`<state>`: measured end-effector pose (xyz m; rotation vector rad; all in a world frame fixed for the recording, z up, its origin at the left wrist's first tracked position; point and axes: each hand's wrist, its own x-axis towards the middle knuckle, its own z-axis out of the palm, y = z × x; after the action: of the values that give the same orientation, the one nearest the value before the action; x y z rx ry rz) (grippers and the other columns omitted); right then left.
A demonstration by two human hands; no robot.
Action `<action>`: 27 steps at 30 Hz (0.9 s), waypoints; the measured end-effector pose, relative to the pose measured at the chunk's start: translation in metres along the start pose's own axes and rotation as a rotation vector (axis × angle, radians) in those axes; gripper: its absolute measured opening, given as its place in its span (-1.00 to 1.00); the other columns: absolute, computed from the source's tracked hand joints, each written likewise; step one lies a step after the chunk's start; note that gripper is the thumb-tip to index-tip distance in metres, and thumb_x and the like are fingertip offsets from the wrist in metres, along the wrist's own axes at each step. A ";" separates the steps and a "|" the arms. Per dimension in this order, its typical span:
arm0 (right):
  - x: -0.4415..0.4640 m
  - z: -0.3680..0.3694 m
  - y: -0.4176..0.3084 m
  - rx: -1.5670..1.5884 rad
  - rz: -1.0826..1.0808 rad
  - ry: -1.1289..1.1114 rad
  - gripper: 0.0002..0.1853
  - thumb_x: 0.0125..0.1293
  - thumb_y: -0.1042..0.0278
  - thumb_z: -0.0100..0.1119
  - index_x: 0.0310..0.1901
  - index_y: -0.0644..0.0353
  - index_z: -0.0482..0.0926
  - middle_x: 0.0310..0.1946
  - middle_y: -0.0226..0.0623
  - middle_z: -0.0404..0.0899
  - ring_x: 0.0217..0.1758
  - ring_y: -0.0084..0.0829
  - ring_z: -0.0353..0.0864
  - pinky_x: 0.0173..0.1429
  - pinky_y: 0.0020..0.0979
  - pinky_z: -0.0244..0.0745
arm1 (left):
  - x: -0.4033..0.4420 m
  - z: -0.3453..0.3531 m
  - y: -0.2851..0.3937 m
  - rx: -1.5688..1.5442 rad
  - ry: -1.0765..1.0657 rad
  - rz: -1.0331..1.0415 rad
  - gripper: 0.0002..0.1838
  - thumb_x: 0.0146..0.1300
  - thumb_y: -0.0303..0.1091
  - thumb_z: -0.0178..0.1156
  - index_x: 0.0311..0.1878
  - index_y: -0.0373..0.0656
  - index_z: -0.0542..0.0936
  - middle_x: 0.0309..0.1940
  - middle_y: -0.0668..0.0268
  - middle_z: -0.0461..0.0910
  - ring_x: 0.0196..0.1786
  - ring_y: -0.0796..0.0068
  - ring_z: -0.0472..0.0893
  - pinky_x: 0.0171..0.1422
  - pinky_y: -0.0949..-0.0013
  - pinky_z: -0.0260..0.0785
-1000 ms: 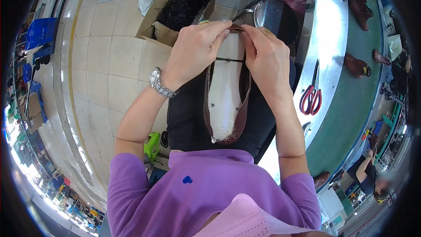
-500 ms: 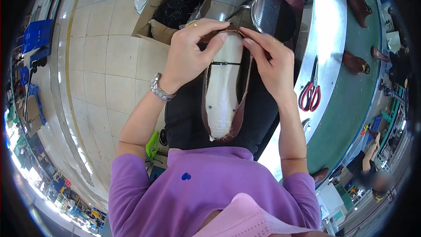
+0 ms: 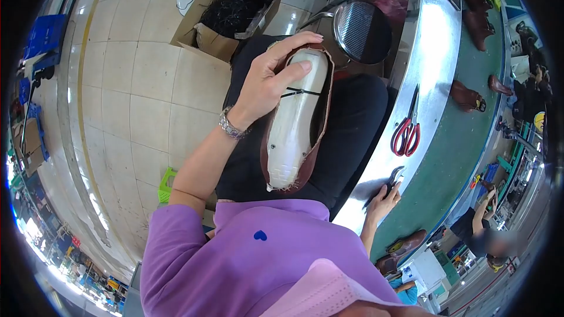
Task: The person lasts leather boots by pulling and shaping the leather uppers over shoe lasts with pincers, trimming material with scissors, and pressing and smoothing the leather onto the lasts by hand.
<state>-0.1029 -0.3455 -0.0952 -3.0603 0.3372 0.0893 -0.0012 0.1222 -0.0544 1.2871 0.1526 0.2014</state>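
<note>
A brown leather shoe upper [image 3: 308, 171] wraps a pale shoe last [image 3: 294, 123], sole side up across my lap. A thin black tie [image 3: 302, 92] crosses the last. My left hand [image 3: 264, 86] is closed on the far end of the shoe, thumb on the last and fingers outside the leather. Off to the right, my right hand [image 3: 383, 203] is at the metal table edge. Its fingers close round dark-handled pincers [image 3: 394, 178] with a curved head; the handle is mostly hidden. Red-handled scissors [image 3: 406, 137] lie farther up the table.
A shiny metal ledge [image 3: 432, 53] runs along my right, beside a green conveyor [image 3: 452, 141] carrying several brown shoes [image 3: 467, 96]. A cardboard box [image 3: 214, 47] of black scraps stands on the floor ahead. Near it is a round perforated stool seat [image 3: 361, 29]. Another person [image 3: 473, 223] is at far right.
My right hand has left the shoe's far end and moved down and right onto the pincers on the metal ledge. My left hand still holds the shoe, which has tilted slightly.
</note>
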 end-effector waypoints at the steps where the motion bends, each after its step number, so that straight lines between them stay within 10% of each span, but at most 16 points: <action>1: 0.000 0.000 0.003 -0.014 -0.002 0.001 -0.36 0.49 0.20 0.06 0.47 0.32 0.17 0.14 0.12 0.42 0.21 -0.01 0.43 0.29 -0.06 0.31 | -0.001 0.001 0.000 -0.003 0.009 -0.003 -0.57 0.30 -0.41 0.16 0.25 -0.16 0.54 0.17 0.28 0.56 0.19 0.48 0.52 0.33 0.39 0.30; 6: 0.034 -0.060 -0.052 1.289 0.715 -0.011 -0.54 0.51 0.40 -0.14 0.39 0.28 0.29 -0.16 -0.15 0.57 -0.12 -0.36 0.57 0.07 -0.30 0.51 | -0.002 0.009 -0.002 0.004 0.082 0.058 -0.61 0.30 -0.43 0.13 0.20 -0.17 0.55 0.16 0.27 0.56 0.20 0.44 0.52 0.34 0.36 0.29; 8: 0.052 -0.102 -0.102 1.567 0.381 -0.219 -0.47 0.48 0.35 -0.06 0.44 0.23 0.20 -0.16 -0.18 0.60 -0.22 -0.37 0.57 -0.08 -0.31 0.52 | -0.002 0.011 -0.007 0.006 0.102 0.084 -0.62 0.31 -0.43 0.12 0.19 -0.18 0.55 0.15 0.27 0.56 0.19 0.43 0.52 0.34 0.36 0.29; 12: 0.087 -0.163 -0.192 1.218 -0.154 -0.909 -0.26 0.43 0.52 -0.02 0.55 0.18 -0.11 -0.10 0.01 0.60 -0.10 -0.24 0.62 0.02 -0.34 0.48 | -0.002 0.010 -0.006 0.038 0.114 0.092 -0.65 0.32 -0.44 0.10 0.17 -0.19 0.56 0.15 0.26 0.56 0.19 0.42 0.52 0.34 0.36 0.28; 17: 0.105 -0.162 -0.296 1.089 -0.326 -1.430 -0.20 0.47 0.45 -0.01 0.59 0.06 -0.24 0.03 0.11 0.59 0.12 -0.06 0.65 0.17 -0.15 0.53 | -0.001 0.012 -0.006 0.016 0.136 0.093 -0.67 0.33 -0.49 0.09 0.14 -0.22 0.57 0.14 0.25 0.57 0.21 0.39 0.51 0.36 0.34 0.27; 27: 0.094 -0.149 -0.310 0.861 -0.401 -1.227 -0.36 0.53 0.48 -0.09 0.55 0.24 -0.07 -0.33 -0.30 0.52 -0.37 -0.53 0.55 -0.21 -0.48 0.51 | -0.004 0.013 -0.005 0.010 0.151 0.082 -0.66 0.32 -0.49 0.09 0.15 -0.24 0.59 0.16 0.20 0.58 0.21 0.37 0.54 0.35 0.34 0.30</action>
<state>0.0641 -0.0738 0.0638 -1.7137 -0.2630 1.2785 -0.0020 0.1081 -0.0556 1.2891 0.2300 0.3685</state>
